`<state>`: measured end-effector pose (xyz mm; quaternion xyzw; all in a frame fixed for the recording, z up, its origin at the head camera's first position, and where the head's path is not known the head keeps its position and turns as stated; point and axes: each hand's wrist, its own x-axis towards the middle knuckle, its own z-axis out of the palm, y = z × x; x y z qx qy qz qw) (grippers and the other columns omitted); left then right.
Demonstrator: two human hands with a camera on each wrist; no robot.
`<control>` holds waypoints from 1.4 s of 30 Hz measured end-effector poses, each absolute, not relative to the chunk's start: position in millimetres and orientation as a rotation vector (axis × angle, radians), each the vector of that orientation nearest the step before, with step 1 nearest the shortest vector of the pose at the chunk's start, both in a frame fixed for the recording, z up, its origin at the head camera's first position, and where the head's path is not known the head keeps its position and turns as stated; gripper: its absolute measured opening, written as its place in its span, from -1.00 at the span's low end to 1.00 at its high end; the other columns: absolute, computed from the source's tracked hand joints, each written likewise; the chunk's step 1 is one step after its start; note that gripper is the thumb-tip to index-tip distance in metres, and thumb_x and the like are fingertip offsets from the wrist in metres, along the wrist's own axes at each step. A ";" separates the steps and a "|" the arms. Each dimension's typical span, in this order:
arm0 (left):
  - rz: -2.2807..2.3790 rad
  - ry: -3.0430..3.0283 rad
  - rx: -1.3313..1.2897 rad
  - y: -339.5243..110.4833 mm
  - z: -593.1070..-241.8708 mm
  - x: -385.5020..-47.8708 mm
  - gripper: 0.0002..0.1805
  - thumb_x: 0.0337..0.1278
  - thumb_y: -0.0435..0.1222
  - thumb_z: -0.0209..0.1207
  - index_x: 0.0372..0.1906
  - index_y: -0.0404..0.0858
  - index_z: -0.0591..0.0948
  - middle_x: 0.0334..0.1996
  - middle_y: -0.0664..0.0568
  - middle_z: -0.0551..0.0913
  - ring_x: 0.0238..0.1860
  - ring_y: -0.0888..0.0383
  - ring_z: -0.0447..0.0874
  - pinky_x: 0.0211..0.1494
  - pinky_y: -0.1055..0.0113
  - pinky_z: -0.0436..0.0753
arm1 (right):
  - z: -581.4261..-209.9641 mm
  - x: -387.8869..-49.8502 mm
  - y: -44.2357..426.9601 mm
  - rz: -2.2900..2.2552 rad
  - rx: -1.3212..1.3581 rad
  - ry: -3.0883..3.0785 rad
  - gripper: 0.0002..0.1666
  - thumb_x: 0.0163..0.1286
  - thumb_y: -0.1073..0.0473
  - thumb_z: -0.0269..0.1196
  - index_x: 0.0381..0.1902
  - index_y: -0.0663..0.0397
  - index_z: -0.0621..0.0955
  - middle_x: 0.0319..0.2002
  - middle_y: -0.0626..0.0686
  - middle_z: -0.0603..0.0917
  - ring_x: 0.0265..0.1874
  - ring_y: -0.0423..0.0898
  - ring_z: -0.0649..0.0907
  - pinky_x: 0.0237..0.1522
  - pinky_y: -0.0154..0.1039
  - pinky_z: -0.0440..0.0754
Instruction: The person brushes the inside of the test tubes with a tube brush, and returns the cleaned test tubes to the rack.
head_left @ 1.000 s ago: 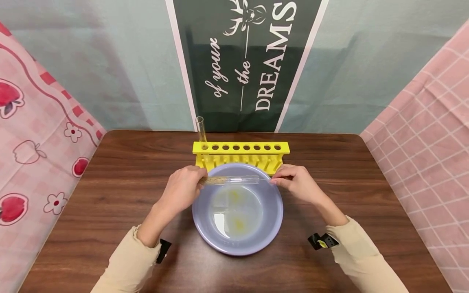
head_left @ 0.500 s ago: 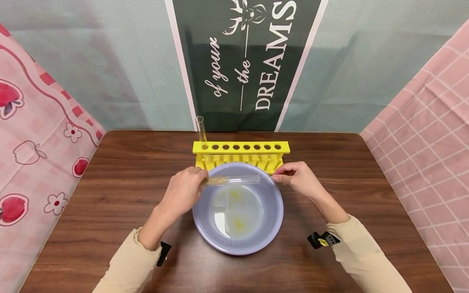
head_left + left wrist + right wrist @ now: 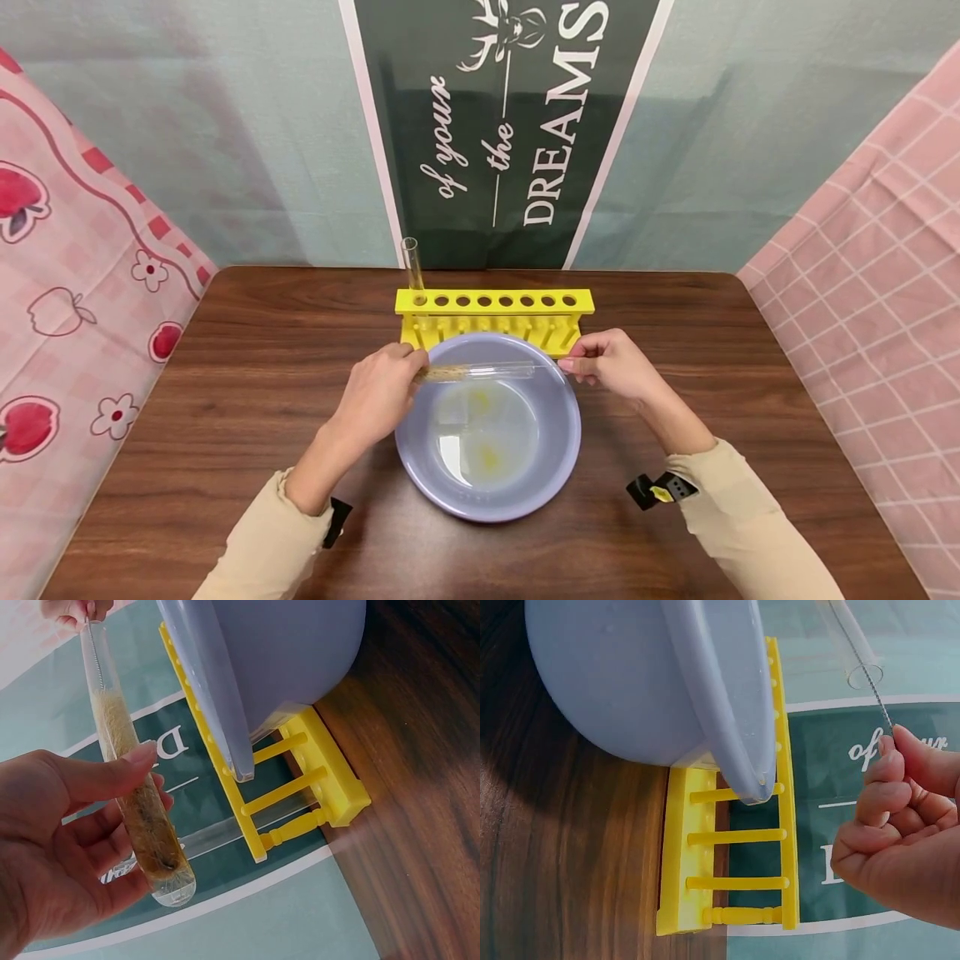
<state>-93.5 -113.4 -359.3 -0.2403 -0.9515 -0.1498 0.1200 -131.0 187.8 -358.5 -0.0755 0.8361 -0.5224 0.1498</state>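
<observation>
Your left fingers (image 3: 124, 891) gripped a test tube (image 3: 154, 832) over the basin (image 3: 561, 442); your right fingers (image 3: 885, 769) pinched the inner brush's wire (image 3: 877, 697).

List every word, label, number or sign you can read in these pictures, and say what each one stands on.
"of your": white script, dark green backdrop panel
"the": white script, same panel
"DREAMS": white capitals, same panel
Black right-wrist device: marks too small to read
Held test tube, yellow test-tube rack, lavender basin: no readable text
</observation>
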 end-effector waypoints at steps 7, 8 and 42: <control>-0.406 -2.719 -0.695 -112.7 -361.6 -93.5 -0.78 -0.30 -0.56 0.29 -0.45 -0.24 0.61 -0.55 0.02 0.48 -0.44 0.04 0.51 -0.52 0.20 0.48 | -356.8 -132.8 188.7 -1.528 -0.149 2.275 -0.76 0.14 0.35 0.26 -0.49 0.56 0.52 -0.71 0.05 0.47 -0.70 -0.12 0.38 -0.64 -0.34 0.33; -0.403 -2.711 -0.697 -112.5 -362.2 -93.6 -0.78 -0.30 -0.56 0.28 -0.44 -0.25 0.61 -0.54 0.02 0.48 -0.43 0.04 0.52 -0.53 0.20 0.47 | -357.1 -133.1 189.0 -1.550 -0.131 2.238 -0.76 0.15 0.37 0.24 -0.48 0.57 0.52 -0.70 0.05 0.48 -0.70 -0.12 0.38 -0.63 -0.35 0.33; -0.532 -2.780 -0.636 -130.8 -368.6 -98.1 -0.75 -0.34 -0.52 0.35 -0.43 -0.21 0.62 -0.55 0.10 0.52 -0.50 0.08 0.55 -0.54 0.17 0.49 | -375.2 -130.1 200.3 -1.354 -0.632 2.639 -0.85 0.15 0.40 0.25 -0.58 0.15 0.56 -0.66 0.02 0.41 -0.63 -0.15 0.36 -0.60 -0.35 0.31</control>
